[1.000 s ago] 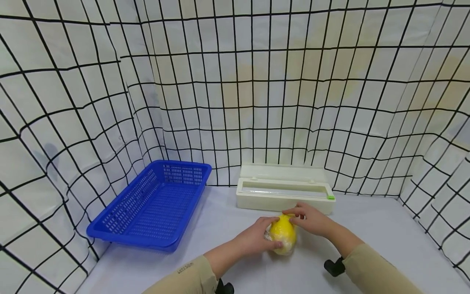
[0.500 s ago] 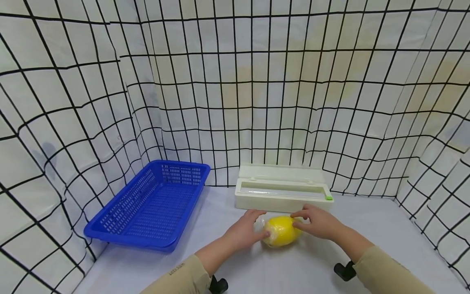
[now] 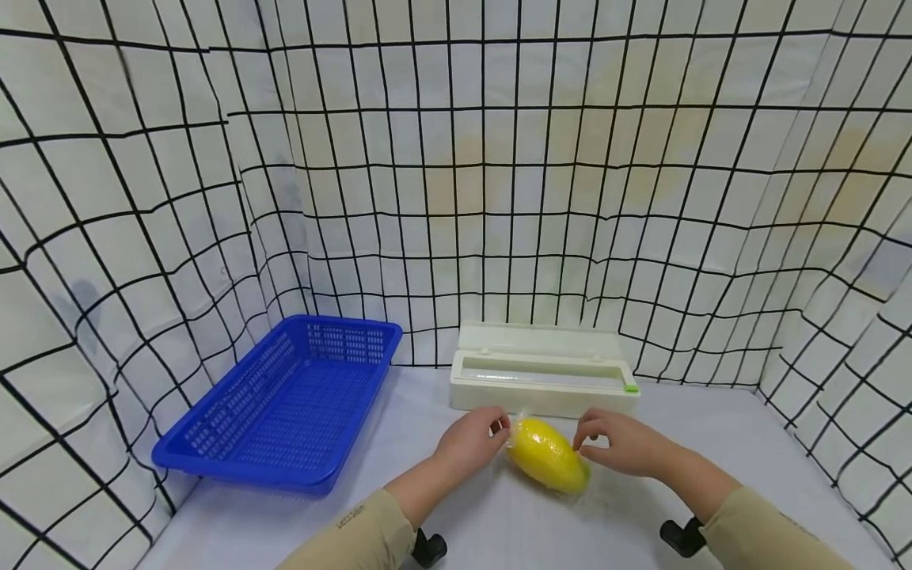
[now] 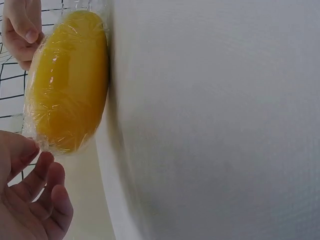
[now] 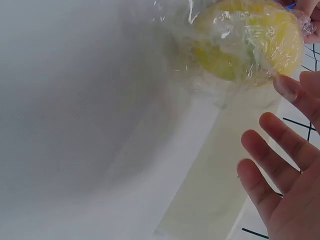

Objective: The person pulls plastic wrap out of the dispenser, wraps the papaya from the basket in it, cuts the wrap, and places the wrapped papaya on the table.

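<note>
A yellow oval fruit [image 3: 547,455] with a greenish end, wrapped in clear cling film [image 4: 55,135], lies slantwise on the white tabletop between my hands. My left hand [image 3: 472,437] pinches the gathered film at the fruit's far left end between thumb and index finger. In the right wrist view, a strand of film stretches to the thumb and index finger of my right hand [image 5: 295,165], which pinch it; the other fingers are spread. Loose, crinkled film hangs about the greenish end [image 5: 220,62].
Behind the fruit stands a long cream cling film dispenser [image 3: 541,396], its lid raised, with a green piece at its right end. A blue plastic basket [image 3: 238,473] sits to the left. Black wire grid [image 3: 527,166] over white sheeting surrounds the table.
The fruit has turned from upright through sideways to slanting, its greenish end now toward the near right. My left hand has moved from its side to the film at its end.
</note>
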`<state>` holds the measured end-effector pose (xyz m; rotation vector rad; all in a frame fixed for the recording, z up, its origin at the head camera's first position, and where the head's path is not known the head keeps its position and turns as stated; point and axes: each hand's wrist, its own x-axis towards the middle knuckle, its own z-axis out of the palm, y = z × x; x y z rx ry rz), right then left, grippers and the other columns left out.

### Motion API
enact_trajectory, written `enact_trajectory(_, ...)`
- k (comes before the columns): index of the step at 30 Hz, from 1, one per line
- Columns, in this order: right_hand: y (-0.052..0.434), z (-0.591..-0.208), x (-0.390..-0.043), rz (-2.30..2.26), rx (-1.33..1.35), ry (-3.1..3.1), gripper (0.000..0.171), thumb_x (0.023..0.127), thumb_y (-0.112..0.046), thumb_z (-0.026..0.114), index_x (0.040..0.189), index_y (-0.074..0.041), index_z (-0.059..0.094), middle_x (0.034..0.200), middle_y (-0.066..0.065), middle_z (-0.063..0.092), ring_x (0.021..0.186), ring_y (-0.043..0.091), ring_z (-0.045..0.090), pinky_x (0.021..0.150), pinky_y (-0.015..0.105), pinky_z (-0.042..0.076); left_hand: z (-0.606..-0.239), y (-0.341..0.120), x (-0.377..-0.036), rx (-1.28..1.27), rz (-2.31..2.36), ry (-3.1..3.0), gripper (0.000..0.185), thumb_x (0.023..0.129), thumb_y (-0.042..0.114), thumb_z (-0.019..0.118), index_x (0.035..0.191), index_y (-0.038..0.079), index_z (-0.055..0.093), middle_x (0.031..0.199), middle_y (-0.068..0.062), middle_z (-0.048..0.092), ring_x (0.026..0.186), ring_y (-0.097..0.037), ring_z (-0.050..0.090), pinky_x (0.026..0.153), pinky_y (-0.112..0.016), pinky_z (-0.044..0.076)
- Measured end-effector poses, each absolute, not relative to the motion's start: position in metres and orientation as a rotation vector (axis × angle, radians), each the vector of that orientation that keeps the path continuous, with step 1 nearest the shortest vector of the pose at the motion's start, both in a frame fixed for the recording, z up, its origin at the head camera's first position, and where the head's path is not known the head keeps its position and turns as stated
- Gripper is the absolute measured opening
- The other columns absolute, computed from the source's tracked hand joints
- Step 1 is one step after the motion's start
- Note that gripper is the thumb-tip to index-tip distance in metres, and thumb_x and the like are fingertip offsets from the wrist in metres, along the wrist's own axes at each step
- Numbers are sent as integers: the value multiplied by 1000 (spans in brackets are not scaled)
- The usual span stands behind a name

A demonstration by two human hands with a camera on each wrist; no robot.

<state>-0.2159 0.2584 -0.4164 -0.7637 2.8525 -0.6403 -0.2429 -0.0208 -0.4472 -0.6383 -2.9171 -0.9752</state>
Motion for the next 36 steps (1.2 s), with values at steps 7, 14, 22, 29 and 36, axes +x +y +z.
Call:
enact_trajectory(7, 260, -433, -215, -730, -807, 2796, 8, 93, -25, 70, 95, -32, 66, 102, -17, 61, 94, 12, 58, 76, 32, 52, -453, -17, -242, -660, -1070, -2992, 34, 99, 36, 60, 127, 18, 65, 118, 4, 64, 95, -13, 59, 77, -35, 52)
enact_trajectory(14, 256, -444, -210, -779, -729, 2811, 38, 89, -37, 74, 123, -25, 61, 104, -15, 60, 91, 10, 58, 73, 27, 52, -454, -7, -237, -815, -1102, -3064, 72, 88, 49, 71, 149, 22, 44, 146, -3, 48, 118, -21, 57, 93, -43, 51)
enact_trajectory(22, 253, -450, -205, -788, -708, 2828, 52, 90, -42, 72, 135, -22, 57, 100, -14, 59, 86, 8, 56, 69, 25, 51, -455, 2, -238, -900, -896, -3121, 81, 88, 54, 69, 155, 26, 34, 158, -5, 34, 137, -28, 43, 106, -50, 41)
enact_trajectory(29, 254, -448, -205, -786, -692, 2850, 55, 90, -43, 72, 136, -18, 55, 98, -10, 60, 85, 7, 56, 69, 25, 51, -455, 4, -243, -944, -968, -3106, 84, 92, 50, 66, 159, 22, 24, 163, -4, 23, 147, -24, 28, 115, -48, 30)
enact_trajectory(36, 261, -445, -197, -701, -662, 2913, 50, 91, -41, 71, 135, -22, 56, 105, -13, 59, 88, 7, 55, 71, 25, 51, -448, 0, -240, -967, -942, -3036, 79, 94, 47, 64, 158, 19, 27, 162, -5, 26, 146, -24, 29, 115, -47, 30)
